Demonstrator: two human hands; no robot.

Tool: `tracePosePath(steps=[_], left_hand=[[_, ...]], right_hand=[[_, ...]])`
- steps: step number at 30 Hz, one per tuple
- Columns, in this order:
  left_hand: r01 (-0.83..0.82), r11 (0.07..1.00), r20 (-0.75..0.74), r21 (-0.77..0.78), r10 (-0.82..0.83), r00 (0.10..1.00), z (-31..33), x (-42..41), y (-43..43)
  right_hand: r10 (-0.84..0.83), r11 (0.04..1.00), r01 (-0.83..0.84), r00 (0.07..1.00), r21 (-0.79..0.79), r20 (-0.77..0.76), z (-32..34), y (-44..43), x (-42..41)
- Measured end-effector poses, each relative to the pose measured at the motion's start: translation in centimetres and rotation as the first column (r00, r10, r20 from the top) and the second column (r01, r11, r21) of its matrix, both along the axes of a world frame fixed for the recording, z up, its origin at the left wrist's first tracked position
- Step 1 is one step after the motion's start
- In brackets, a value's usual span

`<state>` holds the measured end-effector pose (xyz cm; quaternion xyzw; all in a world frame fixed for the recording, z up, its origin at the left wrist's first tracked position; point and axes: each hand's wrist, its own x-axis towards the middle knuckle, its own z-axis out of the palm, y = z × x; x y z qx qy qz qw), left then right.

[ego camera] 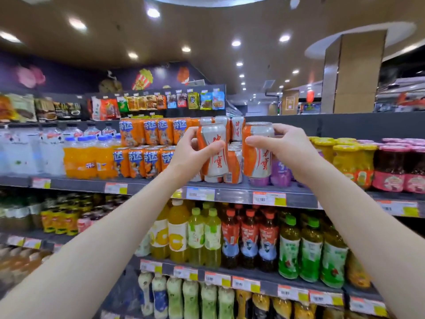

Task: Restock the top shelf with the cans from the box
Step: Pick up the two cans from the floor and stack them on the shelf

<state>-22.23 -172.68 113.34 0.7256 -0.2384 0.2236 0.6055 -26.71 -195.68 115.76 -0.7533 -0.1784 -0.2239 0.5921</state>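
Seen from the head camera, both arms reach up and forward. The left hand (189, 153) grasps an orange-and-silver can (215, 153), with the thumb across its front and the fingers curled round its left side; the can leans slightly. The right hand (284, 146) grasps a second can (257, 153) of the same kind, thumb on its front and fingers wrapped over its upper right side. The two cans are held side by side, near each other but apart, in front of the top shelf (301, 199). Behind the gap between the hands stand stacked matching cans (234, 164). Left of the left hand are orange soda cans (143, 160). Under the right hand are purple cans (279, 174).
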Motion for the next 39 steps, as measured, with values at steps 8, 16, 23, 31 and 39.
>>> tracePosePath(steps=[8, 16, 23, 31, 39], left_hand=[[-0.060, 0.998, 0.054, 0.035, 0.058, 0.997, 2.8, 5.8, 2.7], [0.020, 0.998, 0.102, 0.051, -0.025, 0.994, 5.1, 13.0, 7.1], [0.106, 0.975, 0.146, 0.196, -0.136, 0.980, 7.1, 20.9, 10.1], [0.154, 0.949, 0.156, 0.276, -0.202, 0.967, 8.7, 24.6, 10.6], [0.126, 0.961, 0.169, 0.246, -0.171, 0.971, 8.2, 26.4, 10.1]], right_hand=[[0.005, 0.999, -0.003, 0.999, -0.038, 0.047, 3.9, 2.1, 6.3], [-0.150, 0.980, 0.161, 0.984, -0.118, 0.093, 6.1, 6.3, 13.6], [-0.327, 0.942, 0.323, 0.944, -0.091, -0.033, 7.1, 7.4, 21.9], [-0.419, 0.906, 0.402, 0.894, -0.132, -0.158, 8.7, 6.0, 28.2], [-0.428, 0.895, 0.380, 0.880, -0.235, -0.207, 8.6, 5.1, 33.3]])
